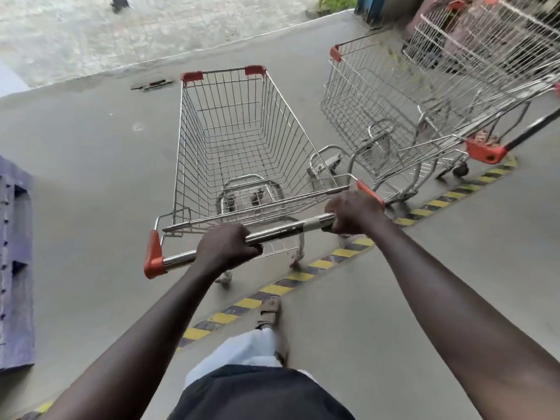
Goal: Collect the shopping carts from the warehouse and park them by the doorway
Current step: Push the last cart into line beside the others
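An empty wire shopping cart [239, 140] with red corner caps stands straight ahead of me on grey concrete. My left hand [225, 248] grips its chrome handle bar [281, 230] left of the middle. My right hand [351, 212] grips the same bar near its right end. The cart's rear wheels straddle a yellow and black striped floor line [306, 275]. To its right stand two more empty carts, a near one [391, 116] and one behind it [485, 47], nested together.
A blue plastic pallet [15, 268] lies at the left edge. Ahead, the concrete ends at a raised kerb [212, 47] with pale paving beyond. A blue door frame [368, 7] stands at the top right. My sandalled foot [269, 310] is on the striped line.
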`<state>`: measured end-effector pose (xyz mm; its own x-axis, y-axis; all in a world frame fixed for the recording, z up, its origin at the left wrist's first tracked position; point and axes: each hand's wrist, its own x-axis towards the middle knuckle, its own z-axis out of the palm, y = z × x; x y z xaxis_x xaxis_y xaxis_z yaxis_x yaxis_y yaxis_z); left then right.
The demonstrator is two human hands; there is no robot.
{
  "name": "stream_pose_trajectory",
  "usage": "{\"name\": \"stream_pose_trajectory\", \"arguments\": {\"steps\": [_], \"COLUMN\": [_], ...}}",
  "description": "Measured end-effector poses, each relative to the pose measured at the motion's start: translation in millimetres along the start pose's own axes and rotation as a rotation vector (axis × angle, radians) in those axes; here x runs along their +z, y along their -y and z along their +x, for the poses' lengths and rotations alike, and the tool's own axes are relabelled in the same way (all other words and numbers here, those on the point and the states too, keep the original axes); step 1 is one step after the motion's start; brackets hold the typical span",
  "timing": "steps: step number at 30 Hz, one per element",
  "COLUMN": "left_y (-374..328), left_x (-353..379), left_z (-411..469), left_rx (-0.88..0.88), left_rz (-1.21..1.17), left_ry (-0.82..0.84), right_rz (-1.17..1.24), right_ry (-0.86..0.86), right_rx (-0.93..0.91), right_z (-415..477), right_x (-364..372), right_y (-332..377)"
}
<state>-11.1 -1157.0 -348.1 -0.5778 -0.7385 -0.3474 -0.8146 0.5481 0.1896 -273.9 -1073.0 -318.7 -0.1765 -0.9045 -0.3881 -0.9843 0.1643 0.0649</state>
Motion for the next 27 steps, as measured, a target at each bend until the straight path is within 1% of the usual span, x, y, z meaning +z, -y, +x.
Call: {"name": "stream_pose_trajectory", "arguments": {"steps": [2, 5, 7, 9, 12, 16, 22, 27], "left_y": [-9.7, -20.2, -27.1, -34.4, -48.5, -63.7, -84.0, -117.5], "left_x": [-7.1, -17.4, -18.4, -15.0, -9.3, -2.9, -5.2, -8.7], "left_z": [16.8, 36.3, 49.0, 63.7, 88.2, 116.3, 124.0, 126.4], "left_rx": [0.068, 0.146, 0.171, 0.19, 0.16, 0.138, 0.112, 0.005], "left_rz": [-0.189, -0.561, -0.711, -0.74, -0.674, -0.409, -0.167, 0.032], "left_ry": [0.18, 0.394, 0.455, 0.454, 0.375, 0.18, -0.089, -0.268], "right_rz": [-0.011, -0.036, -0.074, -0.113, -0.15, -0.145, -0.043, -0.082], "right_ry": [0.023, 0.086, 0.097, 0.084, 0.085, 0.077, -0.037, -0.08], "right_rx": [-0.022, -0.06, -0.077, -0.09, -0.107, -0.131, -0.119, -0.165], "right_z": [7.8, 26.7, 42.4, 58.4, 78.5, 100.7, 115.8, 124.7], "right_x": [-5.2, -12.1, -15.9, -18.8, -26.1, -34.0, -32.8, -37.2], "right_y": [-20.5, -46.5, -63.3, -80.1, -103.1, -121.6, -141.8, -165.2]}}
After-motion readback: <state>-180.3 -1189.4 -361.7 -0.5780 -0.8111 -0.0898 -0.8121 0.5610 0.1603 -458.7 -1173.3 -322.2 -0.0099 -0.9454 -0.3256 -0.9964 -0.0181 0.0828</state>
